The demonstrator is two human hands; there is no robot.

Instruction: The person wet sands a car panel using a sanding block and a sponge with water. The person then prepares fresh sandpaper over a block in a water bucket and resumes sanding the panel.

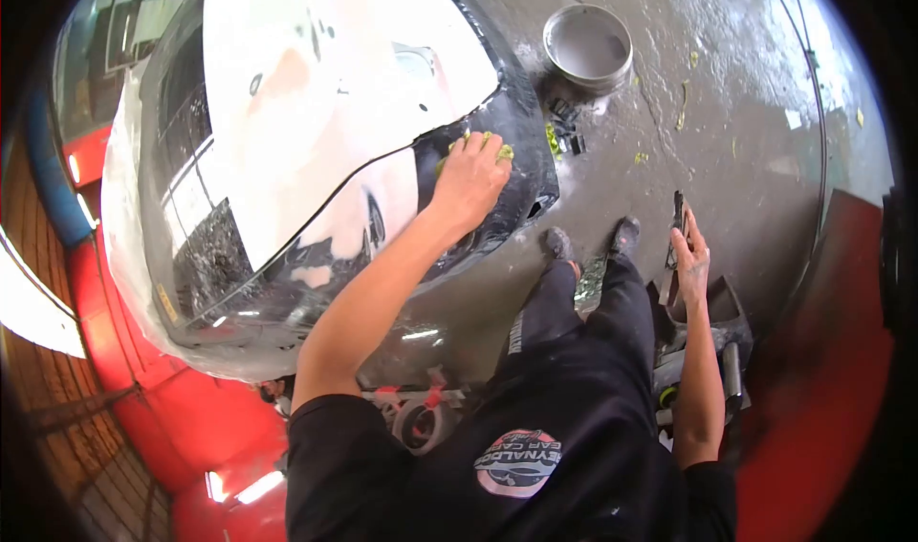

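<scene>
My left hand is pressed on the dark corner of a car body, with its fingers wrapped round a crumpled yellow-green sponge or cloth. Beside the hand, the car's white panel has pinkish and grey patches, and its dark surfaces look wet. My right hand is held over the floor on the right, closed round a long, flat tool with a dark upper part. The tool stands roughly upright in the view, and the fingers hide part of it.
A round bucket of greyish liquid stands on the wet floor ahead. Small dark items and yellow-green scraps lie near it. Close to my right leg is a cluttered stand. A dark cable runs along the right side.
</scene>
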